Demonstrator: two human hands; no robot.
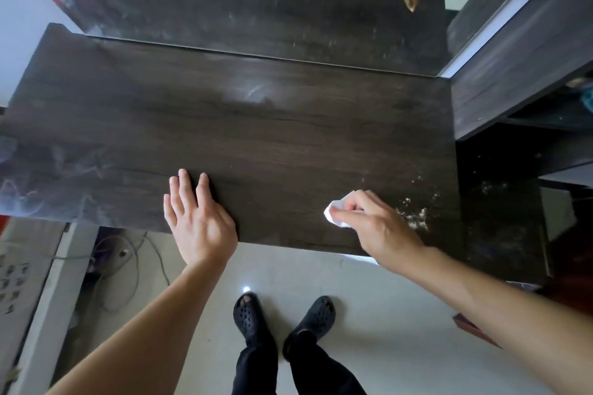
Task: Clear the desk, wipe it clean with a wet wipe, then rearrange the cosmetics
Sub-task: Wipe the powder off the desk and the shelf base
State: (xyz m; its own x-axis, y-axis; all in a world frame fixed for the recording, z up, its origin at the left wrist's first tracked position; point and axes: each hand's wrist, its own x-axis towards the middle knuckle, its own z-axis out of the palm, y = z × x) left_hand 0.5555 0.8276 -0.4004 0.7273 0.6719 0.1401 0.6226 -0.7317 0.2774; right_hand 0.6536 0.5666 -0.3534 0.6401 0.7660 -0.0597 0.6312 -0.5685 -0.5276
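While left hand [197, 218] lies flat on desk [224, 125], right hand [375, 223] pinches wet wipe [330, 217] — white crumbs [417, 218] just beside

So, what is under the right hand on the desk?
A white wet wipe lies under the right hand, on the dark desk. Only one edge shows; the fingers cover the rest.

Dark wood-grain desk [224, 125], white wipe [333, 213]
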